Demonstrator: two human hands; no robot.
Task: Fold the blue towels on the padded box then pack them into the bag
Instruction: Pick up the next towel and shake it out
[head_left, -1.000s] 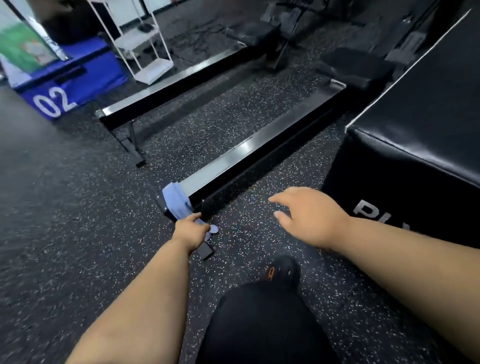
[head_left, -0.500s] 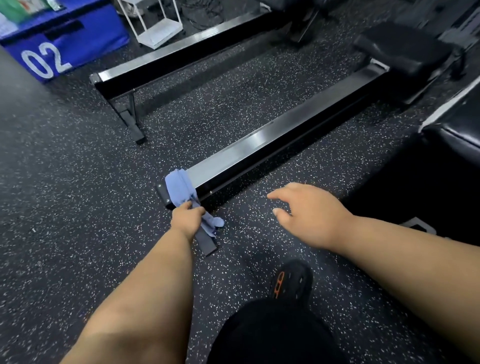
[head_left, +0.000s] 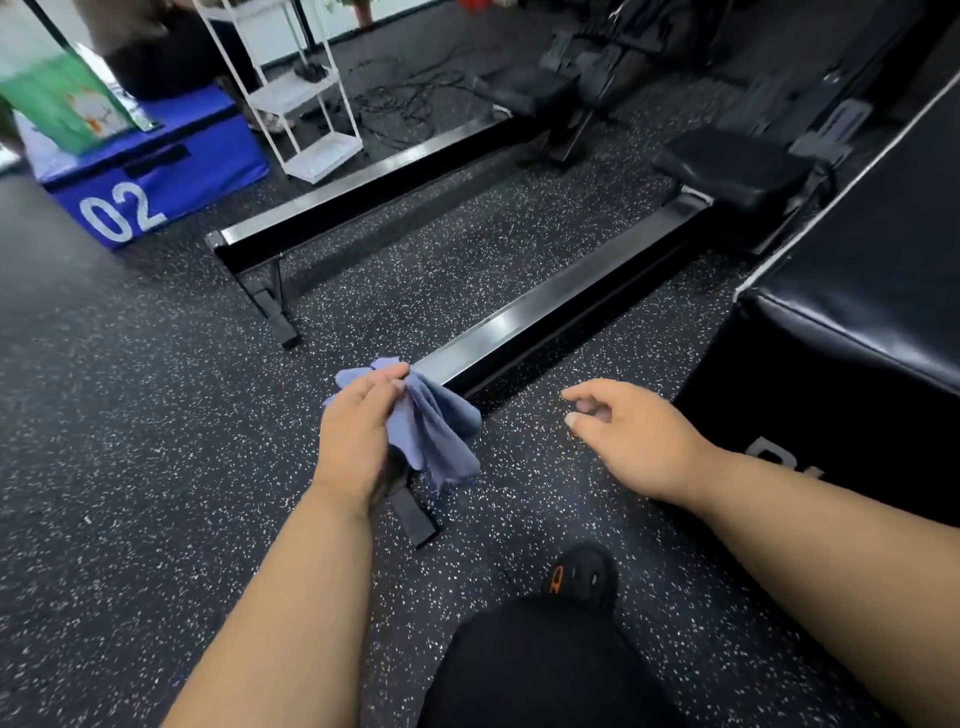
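My left hand (head_left: 358, 441) grips a crumpled blue towel (head_left: 434, 431), which hangs bunched just off the near end of a black rowing-machine rail (head_left: 550, 317). My right hand (head_left: 628, 436) hovers to the right of it, fingers loosely apart, holding nothing. The black padded box (head_left: 852, 322) stands at the right, its top bare in the part I see. A green bag (head_left: 62, 98) sits on a blue box marked 02 (head_left: 156, 176) at the far left.
A second black rail (head_left: 374, 208) runs parallel further back. A white wire shelf (head_left: 306, 104) and loose cables lie behind it. The rail's foot (head_left: 415, 519) sticks out near my black shoe (head_left: 582, 571). Speckled rubber floor all around.
My left hand closed on the towel draped over the rail end and lifted it off; it now hangs bunched in my grip. The view tilted up. My right hand barely moved.
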